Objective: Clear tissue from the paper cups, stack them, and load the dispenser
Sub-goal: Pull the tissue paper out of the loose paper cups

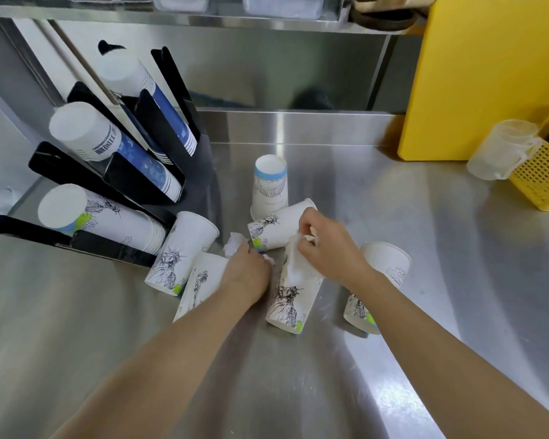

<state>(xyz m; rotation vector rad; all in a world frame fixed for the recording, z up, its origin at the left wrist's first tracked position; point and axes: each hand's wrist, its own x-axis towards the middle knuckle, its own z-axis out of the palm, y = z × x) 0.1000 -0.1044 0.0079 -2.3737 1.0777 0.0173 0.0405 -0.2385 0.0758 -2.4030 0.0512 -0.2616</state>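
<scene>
Several white paper cups printed with a statue drawing stand or lie on the steel counter (298, 391). One cup (270, 185) stands upside down at the back. My left hand (248, 274) is closed on a crumpled white tissue (235, 243) between two cups. My right hand (327, 251) pinches another tissue (295, 264) at the mouth of a cup (287, 304) that stands tilted. A further cup (276, 229) lies on its side behind my hands. The black cup dispenser (114, 248) at the left holds three slanted stacks of cups.
A yellow board (482, 77) leans on the back wall at the right. A yellow perforated basket (542, 182) with a clear plastic jug (501, 150) hooked on it stands at the right edge. A steel shelf (203, 17) runs overhead.
</scene>
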